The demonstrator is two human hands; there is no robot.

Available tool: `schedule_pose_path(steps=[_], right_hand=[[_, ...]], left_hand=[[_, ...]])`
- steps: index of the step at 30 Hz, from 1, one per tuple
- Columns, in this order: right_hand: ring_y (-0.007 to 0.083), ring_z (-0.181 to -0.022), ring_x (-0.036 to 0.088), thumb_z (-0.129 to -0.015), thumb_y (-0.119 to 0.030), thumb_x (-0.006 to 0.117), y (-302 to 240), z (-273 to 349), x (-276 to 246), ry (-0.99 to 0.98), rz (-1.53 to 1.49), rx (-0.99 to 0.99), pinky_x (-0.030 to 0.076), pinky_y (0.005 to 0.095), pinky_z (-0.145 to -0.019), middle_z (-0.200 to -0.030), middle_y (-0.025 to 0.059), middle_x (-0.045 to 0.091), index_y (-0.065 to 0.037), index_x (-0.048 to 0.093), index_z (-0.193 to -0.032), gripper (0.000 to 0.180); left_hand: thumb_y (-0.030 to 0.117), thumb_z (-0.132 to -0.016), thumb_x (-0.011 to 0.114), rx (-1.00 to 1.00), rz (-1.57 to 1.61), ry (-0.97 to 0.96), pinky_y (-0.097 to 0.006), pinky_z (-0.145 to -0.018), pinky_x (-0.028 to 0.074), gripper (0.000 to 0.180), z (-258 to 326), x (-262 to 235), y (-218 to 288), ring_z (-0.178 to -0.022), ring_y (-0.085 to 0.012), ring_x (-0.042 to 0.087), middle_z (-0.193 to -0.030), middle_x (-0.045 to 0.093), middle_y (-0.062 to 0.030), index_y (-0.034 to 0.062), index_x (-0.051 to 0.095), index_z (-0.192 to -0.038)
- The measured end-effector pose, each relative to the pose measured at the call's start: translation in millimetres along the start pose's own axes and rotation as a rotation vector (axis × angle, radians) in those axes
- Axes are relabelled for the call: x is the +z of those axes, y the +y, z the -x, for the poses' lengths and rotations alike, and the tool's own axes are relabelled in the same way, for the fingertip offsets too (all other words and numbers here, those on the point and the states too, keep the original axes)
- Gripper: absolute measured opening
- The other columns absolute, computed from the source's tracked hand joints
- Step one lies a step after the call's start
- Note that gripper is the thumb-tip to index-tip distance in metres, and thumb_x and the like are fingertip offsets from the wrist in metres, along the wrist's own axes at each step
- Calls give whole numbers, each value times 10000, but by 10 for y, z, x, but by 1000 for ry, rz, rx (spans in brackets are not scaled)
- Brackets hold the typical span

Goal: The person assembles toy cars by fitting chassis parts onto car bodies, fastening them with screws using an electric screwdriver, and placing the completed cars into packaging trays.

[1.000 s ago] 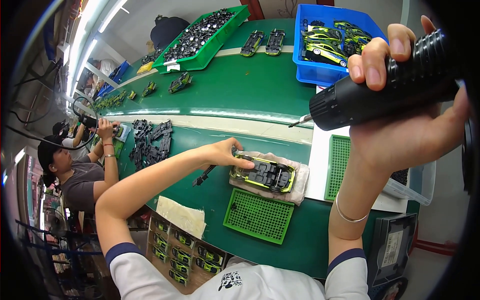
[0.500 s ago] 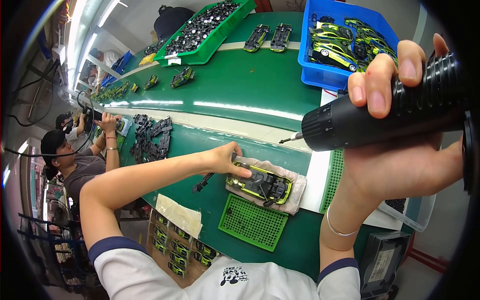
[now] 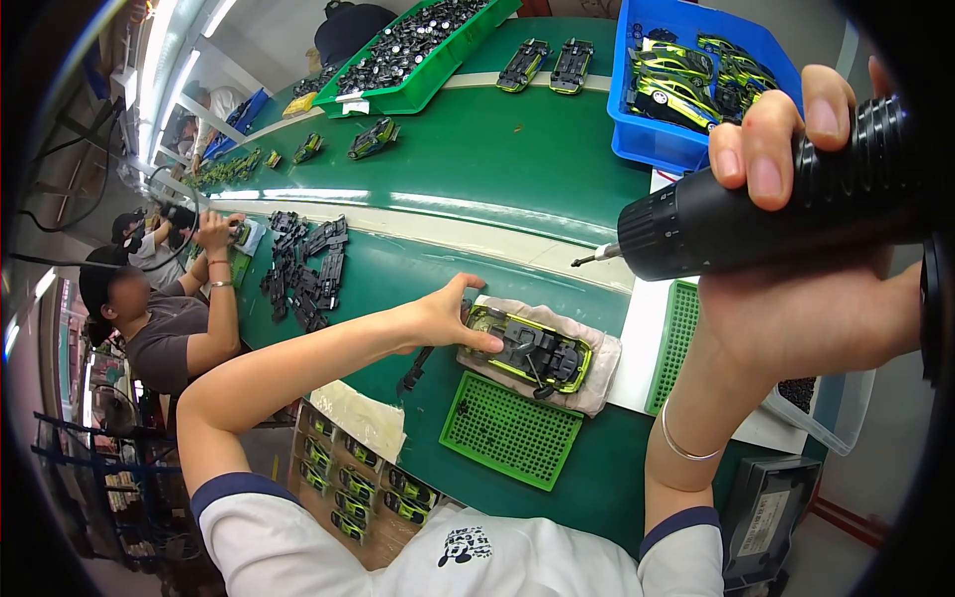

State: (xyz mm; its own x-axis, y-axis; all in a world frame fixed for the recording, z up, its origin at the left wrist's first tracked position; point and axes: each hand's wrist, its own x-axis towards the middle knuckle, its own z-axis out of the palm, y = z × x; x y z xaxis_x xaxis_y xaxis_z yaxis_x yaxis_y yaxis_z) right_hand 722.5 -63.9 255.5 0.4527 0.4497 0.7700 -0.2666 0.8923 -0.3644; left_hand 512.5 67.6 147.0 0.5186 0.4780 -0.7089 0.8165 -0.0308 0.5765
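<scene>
A toy car (image 3: 527, 350), green-yellow with a black chassis, lies wheels-up on a pale cloth pad (image 3: 603, 370) in front of me. My left hand (image 3: 448, 316) is at its left end, thumb resting on the underside. Its forefinger stretches out past the car's far corner, apart from the thumb; the other fingers are mostly hidden. My right hand (image 3: 796, 289) is wrapped round a black electric screwdriver (image 3: 686, 234), raised to the car's right. The screwdriver bit (image 3: 595, 257) points left, above the bench; whether a screw sits on its tip is too small to tell.
A green perforated tray (image 3: 512, 430) lies nearer me. Black chassis parts (image 3: 308, 269) are heaped left. Beyond the belt stand a green bin (image 3: 403, 95) of small parts and a blue bin (image 3: 647, 149) of toy cars. A co-worker (image 3: 164, 323) sits at the left.
My left forefinger has straightened away from the car, while the thumb stays on it. The screwdriver remains raised in my right hand. The whole view has shifted slightly.
</scene>
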Motion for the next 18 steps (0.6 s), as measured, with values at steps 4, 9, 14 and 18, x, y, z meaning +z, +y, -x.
schedule_pose_path(steps=[4, 9, 14, 18], right_hand=[[144, -621, 423, -774, -534, 379, -10, -5, 32, 13, 6, 2, 363, 303, -598, -877, 77, 376, -30, 369, -1173, 643], [145, -619, 424, -778, -521, 373, -43, -19, 22, 32, 29, -17, 363, 305, -599, -878, 79, 378, -33, 371, -1169, 625], [154, -610, 429, -784, -519, 369, -80, -16, 11, 60, 21, -19, 362, 310, -602, -871, 84, 392, -38, 382, -1148, 604], [156, -609, 431, -785, -520, 367, -145, -34, -16, 49, 43, -29, 362, 311, -602, -866, 85, 396, -39, 386, -1139, 597]], left_hand=[[298, -598, 788, 29, -62, 46, -327, -863, 351, 914, 22, 24, 13, -973, -222, 454, -1040, 456, -153, 66, 230, -1284], [343, -532, 796, 420, -275, 377, -313, -678, 433, 714, 231, 42, 185, -763, -215, 527, -822, 486, -102, 29, 433, -1061], [385, -481, 789, 744, -830, 626, -307, -593, 411, 619, 535, 611, 345, -653, -230, 509, -797, 467, -74, 52, 510, -923], [331, -535, 765, 782, -827, 613, -313, -586, 406, 557, 468, 783, 310, -665, -220, 516, -811, 471, -66, 52, 508, -942]])
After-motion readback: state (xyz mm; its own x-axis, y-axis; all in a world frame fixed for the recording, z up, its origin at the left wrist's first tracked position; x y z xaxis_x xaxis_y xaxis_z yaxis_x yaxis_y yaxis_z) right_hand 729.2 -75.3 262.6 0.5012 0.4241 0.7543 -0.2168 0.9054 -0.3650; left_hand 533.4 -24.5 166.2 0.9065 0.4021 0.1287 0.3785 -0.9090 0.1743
